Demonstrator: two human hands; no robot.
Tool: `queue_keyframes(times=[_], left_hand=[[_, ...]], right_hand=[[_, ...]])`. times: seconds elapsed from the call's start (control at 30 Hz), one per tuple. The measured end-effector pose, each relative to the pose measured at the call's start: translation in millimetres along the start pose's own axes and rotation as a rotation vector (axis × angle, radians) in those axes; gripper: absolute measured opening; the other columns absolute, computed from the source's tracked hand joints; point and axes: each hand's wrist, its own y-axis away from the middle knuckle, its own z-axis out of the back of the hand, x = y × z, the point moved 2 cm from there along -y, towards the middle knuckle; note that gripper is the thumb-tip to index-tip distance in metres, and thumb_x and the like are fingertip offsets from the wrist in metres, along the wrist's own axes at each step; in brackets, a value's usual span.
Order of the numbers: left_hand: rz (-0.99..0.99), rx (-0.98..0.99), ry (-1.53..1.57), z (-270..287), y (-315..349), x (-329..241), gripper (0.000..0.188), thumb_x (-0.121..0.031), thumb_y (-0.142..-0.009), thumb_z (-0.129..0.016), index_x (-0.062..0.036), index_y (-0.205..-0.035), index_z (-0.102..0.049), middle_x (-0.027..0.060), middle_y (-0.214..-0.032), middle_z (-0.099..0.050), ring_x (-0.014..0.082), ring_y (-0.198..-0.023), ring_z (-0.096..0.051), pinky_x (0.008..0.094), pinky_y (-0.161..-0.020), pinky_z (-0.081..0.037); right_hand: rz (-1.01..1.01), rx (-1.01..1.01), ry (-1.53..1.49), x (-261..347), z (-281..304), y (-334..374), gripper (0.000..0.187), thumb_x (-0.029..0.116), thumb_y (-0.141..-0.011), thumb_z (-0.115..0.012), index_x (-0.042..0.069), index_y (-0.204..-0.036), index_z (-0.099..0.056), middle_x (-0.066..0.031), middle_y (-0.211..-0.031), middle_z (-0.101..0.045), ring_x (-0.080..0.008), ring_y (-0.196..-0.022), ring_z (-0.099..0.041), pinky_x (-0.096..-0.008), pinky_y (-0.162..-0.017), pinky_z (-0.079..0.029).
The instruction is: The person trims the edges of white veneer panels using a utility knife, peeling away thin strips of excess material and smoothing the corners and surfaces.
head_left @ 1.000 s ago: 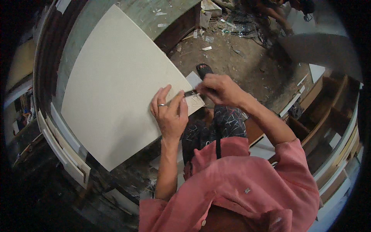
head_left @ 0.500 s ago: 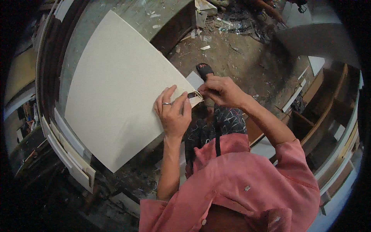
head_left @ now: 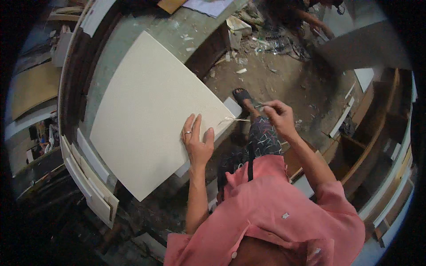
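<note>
Cream panel (head_left: 148, 115) lies on the green surface (head_left: 153, 24), its right-hand corner jutting over the floor (head_left: 270, 82). The left hand (head_left: 199, 145) rests flat on it, fingers spread, gripping nothing; the right hand (head_left: 279, 117) pinches a thin dark piece (head_left: 259, 106) (too small to identify). Pale strip (head_left: 239, 119) trails off that corner. Heavy pressure near the overhang could tip the panel; a hard tug on the strip could chip its edge.

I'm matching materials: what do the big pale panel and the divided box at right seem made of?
Panel: probably wood-based board, matt cream facing; its face looks flat, evenly coloured. Divided box: likely wood or plywood, dull finish, given its brown walls.
</note>
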Motion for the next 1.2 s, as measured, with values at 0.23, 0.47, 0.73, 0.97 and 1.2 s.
queue_keyframes(times=[0.23, 0.47, 0.73, 0.97, 1.2], left_hand=[[-0.020, -0.096, -0.218, 10.1, -79.3, 42.4, 0.062, -0.027, -0.087, -0.065, -0.0037, -0.142, -0.046, 0.0192, -0.149, -0.038, 0.0359, -0.139, -0.034, 0.0525, -0.112, -0.026], [-0.245, 0.137, -0.305, -40.3, -100.8, -14.5, 0.066, -0.026, -0.089, -0.062, -0.0017, -0.146, -0.038, 0.0242, -0.151, -0.034, 0.0397, -0.142, -0.030, 0.0566, -0.113, -0.023], [-0.066, 0.582, 0.437, 2.2, 32.7, -50.8, 0.029, -0.017, -0.083, -0.070, -0.0060, -0.110, -0.070, 0.0145, -0.118, -0.067, 0.0301, -0.105, -0.065, 0.0383, -0.091, -0.051], [0.293, -0.248, 0.139, 118.3, 87.3, 123.8, 0.023, -0.006, -0.090, -0.060, -0.0005, -0.110, -0.068, 0.0142, -0.106, -0.069, 0.0263, -0.096, -0.066, 0.0358, -0.084, -0.052], [0.688, -0.787, -0.040, 194.2, 290.6, 298.0, 0.036, -0.014, -0.088, -0.065, 0.0024, -0.120, -0.061, 0.0188, -0.120, -0.061, 0.0284, -0.106, -0.060, 0.0399, -0.091, -0.048]], right_hand=[[-0.393, -0.126, -0.283, -57.2, 29.0, 16.1, 0.033, 0.016, -0.092, -0.067, 0.004, -0.123, -0.063, 0.0000, -0.090, -0.064, -0.0102, -0.078, -0.059, -0.0252, -0.065, -0.048], [-0.489, -0.063, -0.446, -53.0, 14.5, -6.0, 0.029, 0.014, -0.091, -0.067, 0.007, -0.119, -0.062, -0.0003, -0.086, -0.062, -0.0107, -0.070, -0.058, -0.0245, -0.059, -0.046], [-0.328, 0.092, -0.191, -17.8, -26.4, -20.3, 0.022, 0.012, -0.091, -0.066, 0.005, -0.112, -0.064, 0.0035, -0.080, -0.061, -0.0047, -0.067, -0.052, -0.0224, -0.057, -0.042], [-0.037, 0.038, -0.154, 0.7, -74.9, 17.0, 0.022, 0.011, -0.092, -0.064, 0.003, -0.113, -0.063, 0.0024, -0.078, -0.060, -0.0044, -0.069, -0.052, -0.0224, -0.061, -0.043], [0.204, -0.002, 0.126, 1.9, -97.6, 34.0, 0.026, 0.010, -0.090, -0.065, 0.002, -0.114, -0.066, 0.0008, -0.078, -0.062, -0.0067, -0.070, -0.052, -0.0241, -0.063, -0.044]])
